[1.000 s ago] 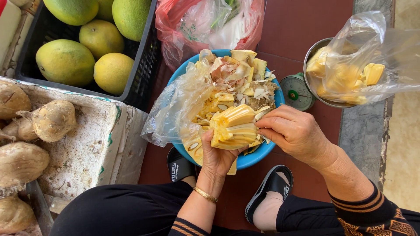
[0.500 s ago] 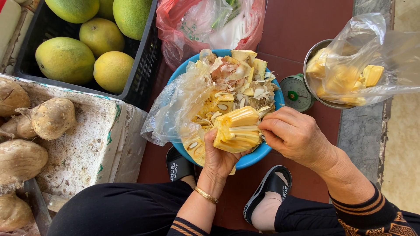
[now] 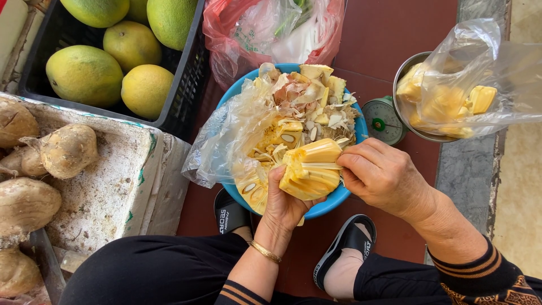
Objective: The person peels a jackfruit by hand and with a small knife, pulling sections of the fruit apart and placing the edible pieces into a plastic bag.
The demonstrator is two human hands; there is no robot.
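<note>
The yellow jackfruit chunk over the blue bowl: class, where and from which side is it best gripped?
Grip the jackfruit chunk from beneath, as the left hand cups its broad rind end; its fibrous face points right, open to the right hand.

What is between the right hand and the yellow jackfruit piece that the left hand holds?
Nothing visible. The right hand already touches the yellow jackfruit piece with its fingertips at the right edge, and the left hand grips it from below, over the round blue plastic bowl.
</note>
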